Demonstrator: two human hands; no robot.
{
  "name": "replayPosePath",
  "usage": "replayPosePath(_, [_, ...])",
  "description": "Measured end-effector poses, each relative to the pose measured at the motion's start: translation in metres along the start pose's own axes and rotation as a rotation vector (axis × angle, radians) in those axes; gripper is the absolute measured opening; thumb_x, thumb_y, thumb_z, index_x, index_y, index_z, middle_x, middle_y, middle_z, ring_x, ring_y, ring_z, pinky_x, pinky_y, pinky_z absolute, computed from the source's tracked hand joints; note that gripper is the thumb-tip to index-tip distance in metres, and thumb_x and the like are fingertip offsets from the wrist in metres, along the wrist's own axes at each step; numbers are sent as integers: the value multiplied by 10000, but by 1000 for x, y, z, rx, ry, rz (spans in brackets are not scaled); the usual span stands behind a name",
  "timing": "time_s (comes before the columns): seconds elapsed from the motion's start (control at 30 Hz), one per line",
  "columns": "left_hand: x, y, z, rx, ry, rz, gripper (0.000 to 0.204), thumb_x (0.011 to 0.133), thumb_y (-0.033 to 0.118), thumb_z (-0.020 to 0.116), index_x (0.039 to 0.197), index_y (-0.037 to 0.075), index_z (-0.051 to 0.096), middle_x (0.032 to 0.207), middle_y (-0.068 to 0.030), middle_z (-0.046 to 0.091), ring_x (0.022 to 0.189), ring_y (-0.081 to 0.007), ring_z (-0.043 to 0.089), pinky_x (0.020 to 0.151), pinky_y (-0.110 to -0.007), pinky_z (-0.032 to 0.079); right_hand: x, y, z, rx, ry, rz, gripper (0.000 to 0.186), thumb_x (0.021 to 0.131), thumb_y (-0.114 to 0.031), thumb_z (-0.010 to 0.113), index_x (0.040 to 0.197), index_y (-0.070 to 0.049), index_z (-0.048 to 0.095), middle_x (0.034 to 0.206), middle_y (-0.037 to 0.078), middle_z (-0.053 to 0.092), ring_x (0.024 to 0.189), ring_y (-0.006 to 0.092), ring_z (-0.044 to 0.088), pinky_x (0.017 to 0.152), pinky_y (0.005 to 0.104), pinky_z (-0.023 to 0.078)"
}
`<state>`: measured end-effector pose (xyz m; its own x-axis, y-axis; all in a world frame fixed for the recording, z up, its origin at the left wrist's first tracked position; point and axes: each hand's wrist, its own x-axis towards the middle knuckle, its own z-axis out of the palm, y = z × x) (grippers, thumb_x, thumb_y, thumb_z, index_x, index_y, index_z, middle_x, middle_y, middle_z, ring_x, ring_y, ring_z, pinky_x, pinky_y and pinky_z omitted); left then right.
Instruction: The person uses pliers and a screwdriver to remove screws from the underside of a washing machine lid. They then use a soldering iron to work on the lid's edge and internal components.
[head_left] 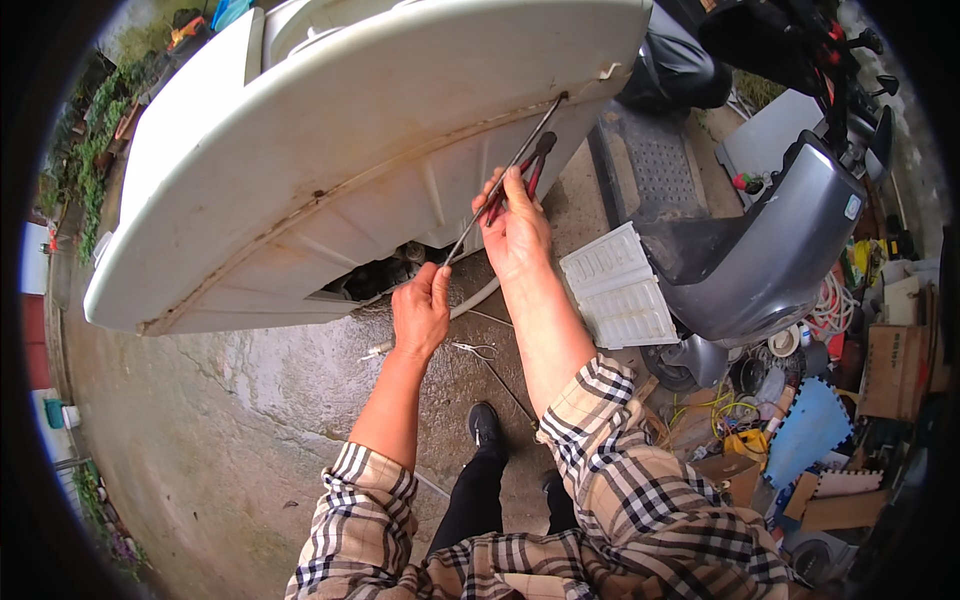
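Observation:
A large white appliance body [400, 110] with rust stains along its seam fills the upper left. At its lower edge is a dark opening [375, 278] with parts inside that I cannot make out. My left hand [420, 312] is closed around the lower end of a thin metal rod [465, 238]. The rod slants up to the right, its far tip at a rusty spot near the seam. My right hand [515, 225] grips the rod higher up, with red-handled pliers [544, 146] also in it, dark jaws pointing up. The palm hides part of the pliers' handles.
A pale hose [476, 299] runs below the opening. Metal pliers [474, 350] and a long thin rod [512, 392] lie on the wet concrete floor. To the right, a white ribbed panel [620, 285] leans by a grey scooter [770, 250]. Cardboard [893, 370] and blue foam mat [806, 430] sit amid clutter.

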<state>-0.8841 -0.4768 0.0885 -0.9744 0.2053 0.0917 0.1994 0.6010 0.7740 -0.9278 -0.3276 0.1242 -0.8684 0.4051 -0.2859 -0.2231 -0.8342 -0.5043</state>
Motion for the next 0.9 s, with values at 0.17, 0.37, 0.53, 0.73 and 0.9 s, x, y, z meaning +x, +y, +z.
replayPosePath(0.17, [-6, 4, 0, -37, 19, -45, 341, 914, 286, 526, 697, 28, 472, 588, -166, 535, 575, -368, 543, 515, -430, 409, -22, -8, -4, -578, 196, -273, 217, 928, -231, 544, 933, -16, 574, 847, 48, 600, 736, 127, 584, 612, 275, 506])
replayPosePath(0.37, [10, 5, -35, 340, 237, 198, 252, 865, 209, 579, 691, 61, 473, 624, -115, 534, 599, -312, 558, 524, -412, 436, -21, -93, -12, -1027, -83, -144, 263, 939, -228, 515, 934, 20, 602, 894, 99, 625, 831, 187, 640, 647, 280, 522])
replayPosePath(0.53, [16, -2, -33, 324, 232, 231, 230, 859, 208, 586, 710, 63, 486, 625, -109, 536, 601, -304, 559, 535, -408, 441, -17, -136, 5, -887, -234, 110, 300, 961, -238, 445, 875, 15, 580, 985, 148, 596, 916, 271, 625, 710, 349, 522])
replayPosePath(0.73, [20, 0, -36, 274, 240, 236, 248, 876, 198, 568, 708, 44, 472, 621, -138, 530, 591, -351, 537, 526, -422, 419, -13, -148, 13, -803, -304, 182, 311, 960, -241, 444, 874, 26, 579, 1017, 166, 580, 999, 330, 601, 749, 413, 527])
replayPosePath(0.9, [21, 0, -38, 271, 239, 232, 251, 874, 197, 570, 704, 42, 471, 621, -141, 529, 591, -353, 535, 524, -422, 417, -16, -157, 19, -817, -315, 205, 320, 960, -240, 443, 882, 38, 583, 995, 168, 583, 1020, 345, 593, 775, 456, 530])
